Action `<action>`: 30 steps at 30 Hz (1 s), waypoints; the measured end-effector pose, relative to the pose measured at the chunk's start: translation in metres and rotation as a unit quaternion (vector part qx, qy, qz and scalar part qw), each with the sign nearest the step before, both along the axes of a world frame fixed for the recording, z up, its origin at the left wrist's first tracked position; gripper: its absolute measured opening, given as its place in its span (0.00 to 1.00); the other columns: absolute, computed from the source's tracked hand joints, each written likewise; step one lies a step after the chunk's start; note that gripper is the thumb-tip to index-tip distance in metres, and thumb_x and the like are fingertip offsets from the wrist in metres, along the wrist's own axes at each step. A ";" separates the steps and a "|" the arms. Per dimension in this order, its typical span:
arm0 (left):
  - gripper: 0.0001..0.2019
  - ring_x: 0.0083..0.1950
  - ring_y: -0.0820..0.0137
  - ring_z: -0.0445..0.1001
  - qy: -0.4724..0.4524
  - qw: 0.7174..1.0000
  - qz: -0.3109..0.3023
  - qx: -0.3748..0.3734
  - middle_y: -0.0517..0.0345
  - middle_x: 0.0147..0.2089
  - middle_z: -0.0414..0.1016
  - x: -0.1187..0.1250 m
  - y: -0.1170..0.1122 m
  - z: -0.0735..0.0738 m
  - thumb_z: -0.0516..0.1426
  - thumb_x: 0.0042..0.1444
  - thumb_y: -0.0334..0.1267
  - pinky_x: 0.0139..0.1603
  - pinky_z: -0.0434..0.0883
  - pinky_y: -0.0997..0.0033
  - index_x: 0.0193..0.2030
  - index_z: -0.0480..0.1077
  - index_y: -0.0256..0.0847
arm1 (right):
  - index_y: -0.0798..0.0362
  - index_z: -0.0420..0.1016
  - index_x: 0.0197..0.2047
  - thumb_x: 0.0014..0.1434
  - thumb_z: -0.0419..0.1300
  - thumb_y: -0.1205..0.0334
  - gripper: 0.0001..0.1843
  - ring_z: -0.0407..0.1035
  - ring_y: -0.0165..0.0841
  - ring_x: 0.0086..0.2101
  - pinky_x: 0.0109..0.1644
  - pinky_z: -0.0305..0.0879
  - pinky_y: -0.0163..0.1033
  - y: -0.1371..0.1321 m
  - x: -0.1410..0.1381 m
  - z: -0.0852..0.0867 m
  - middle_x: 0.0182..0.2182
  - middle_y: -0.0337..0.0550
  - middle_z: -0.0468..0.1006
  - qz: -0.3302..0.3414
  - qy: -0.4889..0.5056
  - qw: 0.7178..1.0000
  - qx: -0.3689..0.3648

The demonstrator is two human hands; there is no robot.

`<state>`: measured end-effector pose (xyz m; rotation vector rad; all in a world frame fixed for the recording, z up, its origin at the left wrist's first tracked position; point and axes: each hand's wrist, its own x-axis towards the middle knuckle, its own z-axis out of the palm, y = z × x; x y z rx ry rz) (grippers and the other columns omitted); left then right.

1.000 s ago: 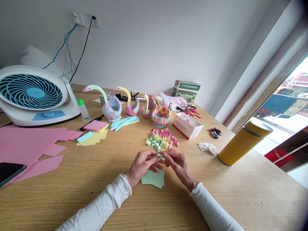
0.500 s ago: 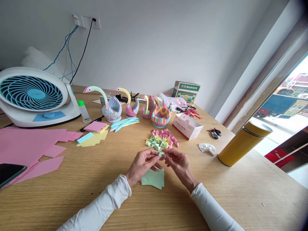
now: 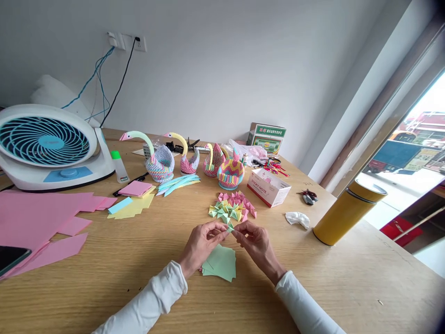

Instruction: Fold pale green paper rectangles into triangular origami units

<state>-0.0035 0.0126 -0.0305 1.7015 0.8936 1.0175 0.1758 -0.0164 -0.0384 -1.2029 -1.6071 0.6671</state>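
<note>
Between my two hands is a small green folded piece of paper (image 3: 230, 228). My left hand (image 3: 205, 243) pinches it from the left with thumb and fingers. From the other side, the fingertips of my right hand (image 3: 255, 243) grip it too. Below the hands lies a stack of green paper sheets (image 3: 219, 263), with a bit of pink showing at its left edge. Just beyond my fingertips is a pile of folded paper triangles (image 3: 232, 206) in pink, yellow and green. Fingers partly cover the piece, so its exact fold is hard to see.
Several paper swans (image 3: 162, 162) stand at the back, near a sticky note box (image 3: 268, 188). To the right are a yellow thermos (image 3: 344, 215) and a crumpled tissue (image 3: 297, 219). Pink paper (image 3: 38, 218), a phone (image 3: 12, 260) and a fan (image 3: 52, 144) occupy the left.
The green paper has turned between my fingertips, and my left fingers have curled in closer. The whole view has shifted slightly.
</note>
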 end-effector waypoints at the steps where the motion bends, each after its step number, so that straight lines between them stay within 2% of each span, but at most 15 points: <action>1: 0.09 0.42 0.65 0.75 0.008 1.000 0.010 0.026 0.51 0.41 0.77 0.000 0.001 0.000 0.59 0.54 0.43 0.42 0.71 0.70 0.31 0.74 0.39 | 0.55 0.77 0.32 0.57 0.60 0.53 0.13 0.68 0.30 0.25 0.24 0.64 0.32 0.000 -0.001 0.000 0.26 0.41 0.76 0.002 -0.009 1.000 0.011; 3: 0.06 0.49 0.63 0.73 0.026 0.995 0.030 0.090 0.51 0.46 0.74 -0.001 0.002 -0.001 0.60 0.52 0.39 0.51 0.69 0.67 0.29 0.75 0.40 | 0.54 0.77 0.35 0.58 0.60 0.55 0.11 0.71 0.31 0.29 0.27 0.65 0.32 -0.002 -0.002 0.001 0.30 0.42 0.78 0.013 -0.026 0.999 0.029; 6: 0.03 0.53 0.61 0.70 0.066 0.986 0.037 0.149 0.51 0.48 0.72 -0.002 0.003 -0.005 0.61 0.52 0.36 0.56 0.66 0.63 0.29 0.76 0.43 | 0.53 0.77 0.35 0.59 0.59 0.58 0.08 0.72 0.32 0.30 0.30 0.66 0.32 -0.003 -0.003 0.002 0.30 0.42 0.78 0.030 -0.054 0.997 0.039; 11: 0.02 0.56 0.56 0.67 0.129 0.975 0.063 0.168 0.51 0.52 0.70 -0.002 0.003 -0.012 0.62 0.51 0.36 0.58 0.63 0.56 0.29 0.76 0.45 | 0.53 0.76 0.33 0.59 0.59 0.61 0.07 0.71 0.32 0.28 0.29 0.65 0.33 -0.004 -0.001 -0.001 0.27 0.40 0.76 0.035 -0.088 0.995 0.027; 19: 0.03 0.57 0.57 0.67 0.157 0.966 0.069 0.195 0.51 0.52 0.69 -0.004 0.006 -0.019 0.61 0.52 0.36 0.58 0.64 0.56 0.29 0.75 0.44 | 0.54 0.75 0.32 0.58 0.60 0.62 0.06 0.69 0.30 0.26 0.28 0.63 0.31 -0.005 0.002 -0.006 0.25 0.39 0.75 0.025 -0.131 0.991 0.031; 30: 0.05 0.59 0.60 0.64 0.173 0.958 0.042 0.225 0.53 0.54 0.67 -0.007 0.008 -0.023 0.58 0.56 0.36 0.59 0.64 0.56 0.30 0.72 0.43 | 0.54 0.76 0.32 0.56 0.62 0.65 0.03 0.69 0.30 0.27 0.31 0.62 0.31 -0.005 0.006 -0.006 0.28 0.40 0.76 0.027 -0.172 0.984 0.025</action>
